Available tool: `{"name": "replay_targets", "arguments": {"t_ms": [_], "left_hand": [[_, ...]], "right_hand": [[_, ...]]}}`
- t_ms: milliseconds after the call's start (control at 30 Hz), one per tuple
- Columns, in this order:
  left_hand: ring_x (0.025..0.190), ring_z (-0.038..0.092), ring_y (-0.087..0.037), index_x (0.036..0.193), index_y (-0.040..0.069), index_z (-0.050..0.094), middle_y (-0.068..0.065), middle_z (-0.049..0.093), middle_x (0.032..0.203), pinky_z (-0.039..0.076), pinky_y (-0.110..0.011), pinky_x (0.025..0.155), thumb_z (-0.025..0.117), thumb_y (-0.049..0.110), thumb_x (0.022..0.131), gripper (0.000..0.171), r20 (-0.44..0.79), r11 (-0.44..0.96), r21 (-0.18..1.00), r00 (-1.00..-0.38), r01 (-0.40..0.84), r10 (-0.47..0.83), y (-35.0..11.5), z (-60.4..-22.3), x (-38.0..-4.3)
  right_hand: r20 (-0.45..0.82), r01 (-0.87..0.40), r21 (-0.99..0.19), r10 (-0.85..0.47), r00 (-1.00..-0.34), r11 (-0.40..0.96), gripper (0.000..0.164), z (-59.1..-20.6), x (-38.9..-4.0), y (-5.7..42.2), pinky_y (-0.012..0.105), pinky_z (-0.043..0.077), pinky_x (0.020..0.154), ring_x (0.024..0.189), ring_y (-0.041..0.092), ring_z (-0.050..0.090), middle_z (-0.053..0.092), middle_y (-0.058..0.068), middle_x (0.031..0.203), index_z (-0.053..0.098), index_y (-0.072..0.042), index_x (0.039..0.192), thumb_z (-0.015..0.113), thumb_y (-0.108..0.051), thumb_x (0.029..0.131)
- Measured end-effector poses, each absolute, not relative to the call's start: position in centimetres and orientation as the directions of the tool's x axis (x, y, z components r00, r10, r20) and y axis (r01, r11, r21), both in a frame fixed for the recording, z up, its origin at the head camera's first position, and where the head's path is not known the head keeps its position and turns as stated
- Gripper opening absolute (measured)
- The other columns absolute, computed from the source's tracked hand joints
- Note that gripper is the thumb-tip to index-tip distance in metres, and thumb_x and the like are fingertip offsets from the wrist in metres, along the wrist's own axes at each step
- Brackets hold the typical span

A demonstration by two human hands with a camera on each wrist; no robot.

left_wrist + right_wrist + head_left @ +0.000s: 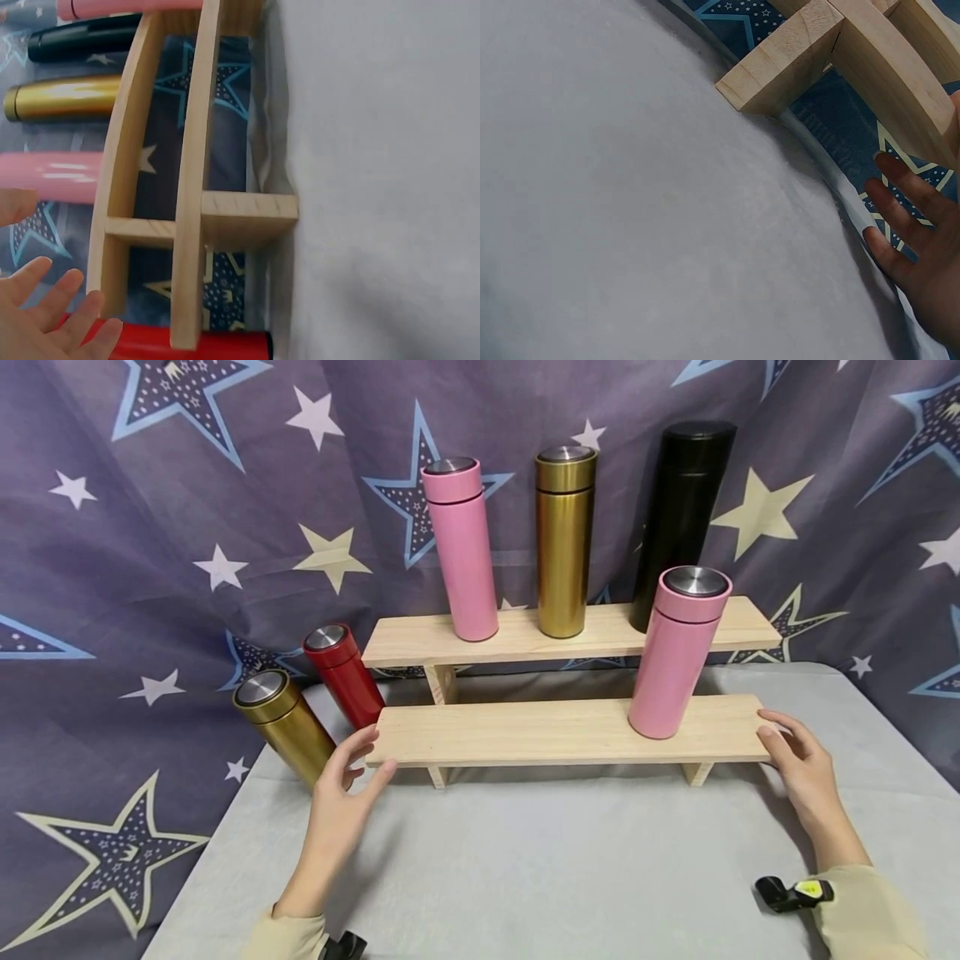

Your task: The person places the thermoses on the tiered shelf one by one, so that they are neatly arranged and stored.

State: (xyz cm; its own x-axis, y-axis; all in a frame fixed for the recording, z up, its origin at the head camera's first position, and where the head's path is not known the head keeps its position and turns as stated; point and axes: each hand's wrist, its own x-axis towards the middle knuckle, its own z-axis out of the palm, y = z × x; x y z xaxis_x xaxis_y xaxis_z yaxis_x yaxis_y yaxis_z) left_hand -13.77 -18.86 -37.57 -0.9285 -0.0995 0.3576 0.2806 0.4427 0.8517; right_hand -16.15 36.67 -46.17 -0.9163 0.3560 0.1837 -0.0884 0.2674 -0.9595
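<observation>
A two-tier wooden shelf [525, 733] stands on the table. My left hand [341, 810] is at the left end of its lower board, fingers spread and loosely bent, holding nothing. At the board's right end is my right hand [813, 768], thumb and forefinger at the end edge; the other fingers [904, 214] extend free in the right wrist view. A pink thermos [675, 664] stands upright on the lower board, right of centre. The upper board carries a pink thermos [467, 564], a gold thermos [565, 556] and a tall black thermos [681, 518].
Left of the shelf, beside my left hand, are a red thermos [348, 678] and a gold thermos [288, 731]. A grey cloth [570, 860] covers the table. Behind hangs a purple-grey curtain [247, 468] patterned with stars.
</observation>
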Motion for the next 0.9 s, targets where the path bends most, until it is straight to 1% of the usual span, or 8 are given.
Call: {"name": "replay_targets", "arguments": {"t_ms": [133,233,300,400,500,600,733,900], "left_hand": [[0.121,0.05,-0.016,0.139,0.013,0.055,-0.006,0.058,0.134,0.04,-0.032,0.097,0.072,0.017,0.092,0.05,0.326,0.481,0.845,-0.937,0.232,-0.122,-20.0,-37.9,-13.4],[0.117,0.05,-0.012,0.137,0.014,0.056,-0.004,0.058,0.133,0.041,-0.025,0.094,0.073,0.017,0.092,0.048,0.343,0.516,0.825,-0.929,0.229,-0.136,-20.8,-38.2,-13.1],[0.117,0.051,-0.013,0.137,0.013,0.057,-0.004,0.058,0.134,0.042,-0.023,0.091,0.073,0.015,0.092,0.048,0.364,0.535,0.811,-0.92,0.237,-0.143,-21.3,-38.5,-13.0],[0.117,0.052,-0.014,0.136,0.01,0.057,-0.004,0.059,0.133,0.041,-0.021,0.089,0.073,0.012,0.091,0.047,0.385,0.553,0.797,-0.91,0.244,-0.153,-22.1,-38.9,-12.8],[0.118,0.052,-0.015,0.136,0.008,0.057,-0.004,0.059,0.131,0.04,-0.021,0.091,0.073,0.012,0.091,0.047,0.388,0.574,0.786,-0.907,0.231,-0.166,-22.9,-39.2,-12.7],[0.117,0.052,-0.012,0.136,0.008,0.058,-0.004,0.06,0.13,0.039,-0.019,0.092,0.072,0.014,0.092,0.046,0.383,0.593,0.779,-0.902,0.202,-0.197,-23.6,-39.4,-12.5],[0.116,0.051,-0.005,0.136,0.011,0.059,-0.003,0.061,0.131,0.038,-0.018,0.091,0.072,0.017,0.093,0.045,0.381,0.6,0.782,-0.891,0.168,-0.247,-24.6,-39.6,-12.1],[0.116,0.051,0.0,0.137,0.013,0.058,-0.004,0.061,0.132,0.039,-0.016,0.09,0.072,0.016,0.093,0.046,0.386,0.585,0.796,-0.875,0.155,-0.293,-25.6,-39.6,-11.7]], "right_hand": [[0.193,-0.117,-0.966,0.346,-0.918,0.229,0.037,-46.3,-16.2,36.7,0.006,0.045,0.077,0.097,-0.006,0.053,0.052,-0.018,0.115,0.06,-0.024,0.137,0.061,-0.025,0.1],[0.195,-0.123,-0.967,0.345,-0.918,0.221,0.037,-46.4,-16.2,36.7,0.005,0.045,0.077,0.096,-0.006,0.053,0.052,-0.019,0.112,0.06,-0.024,0.137,0.061,-0.025,0.1],[0.197,-0.127,-0.968,0.344,-0.918,0.215,0.037,-46.4,-16.2,36.7,0.005,0.045,0.077,0.096,-0.006,0.053,0.053,-0.02,0.112,0.061,-0.024,0.136,0.061,-0.024,0.1],[0.197,-0.137,-0.972,0.342,-0.919,0.191,0.036,-46.4,-16.2,36.7,0.005,0.045,0.077,0.097,-0.006,0.054,0.054,-0.019,0.112,0.062,-0.023,0.135,0.062,-0.023,0.099],[0.192,-0.138,-0.974,0.34,-0.921,0.178,0.036,-46.4,-16.2,36.7,0.005,0.044,0.077,0.097,-0.005,0.053,0.054,-0.018,0.114,0.062,-0.023,0.135,0.062,-0.023,0.099],[0.189,-0.13,-0.974,0.341,-0.921,0.187,0.036,-46.4,-16.2,36.8,0.005,0.044,0.077,0.097,-0.006,0.053,0.053,-0.018,0.115,0.062,-0.025,0.135,0.062,-0.024,0.099],[0.189,-0.138,-0.976,0.339,-0.922,0.167,0.035,-46.5,-16.1,36.8,0.005,0.045,0.076,0.096,-0.006,0.054,0.054,-0.019,0.112,0.062,-0.024,0.134,0.062,-0.023,0.099],[0.194,-0.161,-0.979,0.333,-0.923,0.126,0.034,-46.5,-16.2,36.7,0.006,0.045,0.076,0.095,-0.006,0.055,0.056,-0.02,0.109,0.063,-0.023,0.133,0.063,-0.02,0.099]]}}
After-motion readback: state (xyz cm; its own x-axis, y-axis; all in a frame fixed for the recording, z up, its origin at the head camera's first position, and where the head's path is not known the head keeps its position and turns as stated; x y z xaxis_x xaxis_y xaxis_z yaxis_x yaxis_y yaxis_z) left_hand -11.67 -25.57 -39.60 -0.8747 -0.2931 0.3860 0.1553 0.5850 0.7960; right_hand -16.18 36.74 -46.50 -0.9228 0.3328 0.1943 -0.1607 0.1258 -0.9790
